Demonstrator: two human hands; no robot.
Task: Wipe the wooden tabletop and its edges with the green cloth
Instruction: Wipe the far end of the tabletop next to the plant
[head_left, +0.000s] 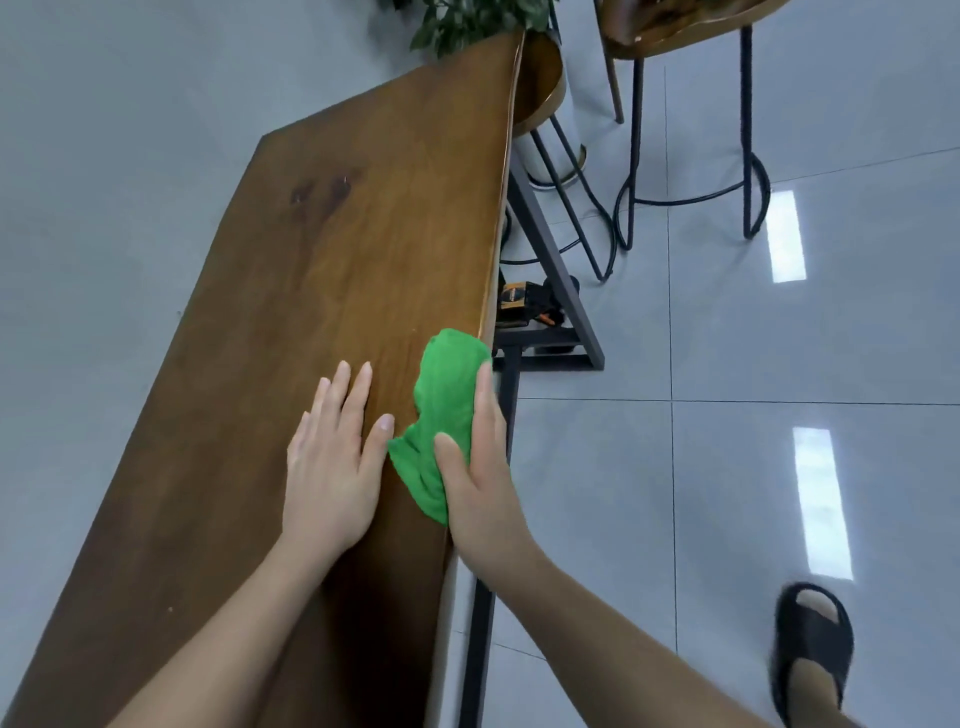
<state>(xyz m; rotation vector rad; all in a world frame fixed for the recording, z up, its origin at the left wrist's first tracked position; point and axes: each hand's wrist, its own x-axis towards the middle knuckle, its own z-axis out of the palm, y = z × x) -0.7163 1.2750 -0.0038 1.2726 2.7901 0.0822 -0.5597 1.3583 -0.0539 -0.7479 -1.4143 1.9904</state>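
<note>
Here, at lower centre of the frame, the right hand (480, 467) clasps the green cloth (441, 415) against the wooden tabletop (311, 260) at its right edge; the left hand (335, 457) rests flat, fingers extended, just beside it.

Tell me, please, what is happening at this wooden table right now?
A person is wiping a long wooden tabletop with a green cloth. The right hand grips the bunched cloth against the table's right edge, with the thumb on top of the cloth. The left hand lies flat and open on the wood beside it, holding nothing. Stools and a potted plant stand at the far end, off the table.
</note>
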